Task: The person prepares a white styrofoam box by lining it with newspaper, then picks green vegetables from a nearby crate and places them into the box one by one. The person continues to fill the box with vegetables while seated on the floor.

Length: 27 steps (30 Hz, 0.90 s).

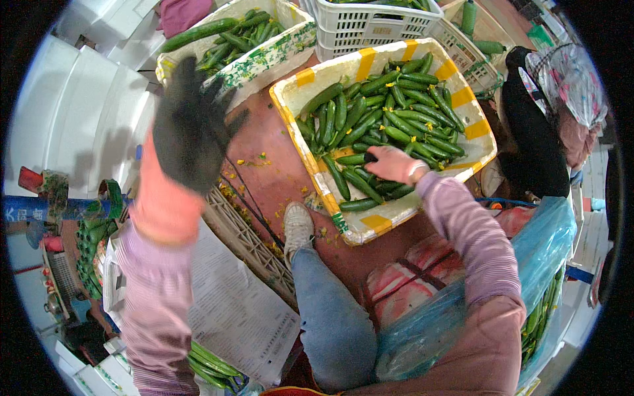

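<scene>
My left hand (190, 133), in a black and coral glove and blurred, is raised near a white foam box (267, 67) of cucumbers. Its fingers look spread, and no object shows in it. One long cucumber (200, 34) lies across that box's far left side. My right hand (394, 163) reaches down among small cucumbers (396, 119) in a larger foam box (354, 230) with yellow tape round its rim. A dark patch shows at its fingertips, beside a cucumber (350, 159). Whether its fingers grip anything is hidden. Several cucumbers carry yellow blossoms.
White plastic crates (376, 29) stand behind the taped box. A person's dark-clothed leg (535, 128) is at right. Blue plastic sheeting (535, 247) lies beside my right arm. A printed paper sheet (237, 302) rests near my leg. Yellow petals litter the red floor (262, 143).
</scene>
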### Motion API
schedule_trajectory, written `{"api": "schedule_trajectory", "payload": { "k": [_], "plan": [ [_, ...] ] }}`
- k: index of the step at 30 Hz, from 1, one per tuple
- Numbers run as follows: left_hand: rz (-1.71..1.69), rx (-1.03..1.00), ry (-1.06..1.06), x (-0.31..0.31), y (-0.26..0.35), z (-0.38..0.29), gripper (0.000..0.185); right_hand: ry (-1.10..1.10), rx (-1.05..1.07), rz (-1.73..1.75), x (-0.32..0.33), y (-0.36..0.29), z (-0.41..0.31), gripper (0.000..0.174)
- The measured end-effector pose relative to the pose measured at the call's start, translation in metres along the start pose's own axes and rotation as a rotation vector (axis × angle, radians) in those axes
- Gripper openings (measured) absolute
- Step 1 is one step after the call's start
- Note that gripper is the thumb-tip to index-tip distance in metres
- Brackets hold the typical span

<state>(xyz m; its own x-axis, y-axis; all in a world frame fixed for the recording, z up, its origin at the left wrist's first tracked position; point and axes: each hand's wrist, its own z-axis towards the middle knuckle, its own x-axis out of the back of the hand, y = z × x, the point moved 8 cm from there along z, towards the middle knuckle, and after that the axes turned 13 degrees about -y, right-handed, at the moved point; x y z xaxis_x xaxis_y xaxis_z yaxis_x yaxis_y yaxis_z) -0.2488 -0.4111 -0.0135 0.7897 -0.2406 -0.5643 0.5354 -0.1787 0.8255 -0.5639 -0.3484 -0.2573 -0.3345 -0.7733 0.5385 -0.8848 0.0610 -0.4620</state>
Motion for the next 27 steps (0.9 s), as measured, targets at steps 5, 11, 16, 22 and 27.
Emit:
{"api": "schedule_trajectory", "payload": {
  "k": [5,11,16,22,27],
  "plan": [
    [-0.383,0.298,-0.024,-0.001,-0.085,-0.118,0.048,-0.110,-0.164,-0.480,-0.087,-0.002,0.070,0.051],
    [-0.253,0.373,0.266,0.049,-0.120,-0.156,0.043,0.103,-0.298,-0.185,-0.060,0.011,0.072,0.050],
    [-0.296,0.364,0.269,0.071,-0.128,-0.164,0.042,0.492,0.510,0.113,0.109,-0.067,0.027,0.026],
    [-0.324,0.353,0.290,0.076,-0.125,-0.163,0.041,0.480,0.383,-0.006,0.139,-0.091,0.011,0.045],
    [-0.314,0.375,0.226,0.069,-0.128,-0.161,0.046,-0.243,-0.378,-1.063,-0.035,0.042,0.026,0.040]
  ]
}}
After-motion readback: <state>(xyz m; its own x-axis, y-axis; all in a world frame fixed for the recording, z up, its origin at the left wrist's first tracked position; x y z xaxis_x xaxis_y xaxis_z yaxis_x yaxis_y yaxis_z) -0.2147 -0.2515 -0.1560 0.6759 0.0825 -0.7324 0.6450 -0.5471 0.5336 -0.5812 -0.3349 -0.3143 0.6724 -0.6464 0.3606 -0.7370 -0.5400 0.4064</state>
